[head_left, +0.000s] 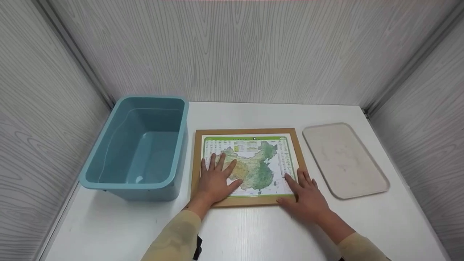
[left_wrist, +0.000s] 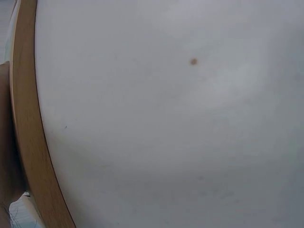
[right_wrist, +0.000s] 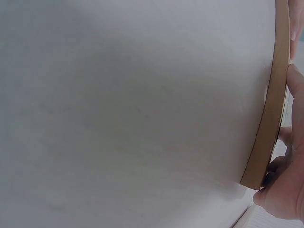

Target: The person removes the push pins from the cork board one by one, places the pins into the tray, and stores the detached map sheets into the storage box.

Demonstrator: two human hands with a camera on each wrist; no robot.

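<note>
Resting flat on the map puzzle board (head_left: 250, 166), the left hand (head_left: 216, 179) has fingers straight & spread wide over the map's left part, holding nothing. Right hand (head_left: 308, 195) sits at the board's near right corner, fingers straight & relaxed, fingertips on the frame, thumb by its near edge. Board lies flat at the middle of the white table (head_left: 253, 232), nearer the front edge. Blue tub (head_left: 139, 145) just beside it toward the left edge; beige mat (head_left: 344, 159) near it toward the right edge.
</note>
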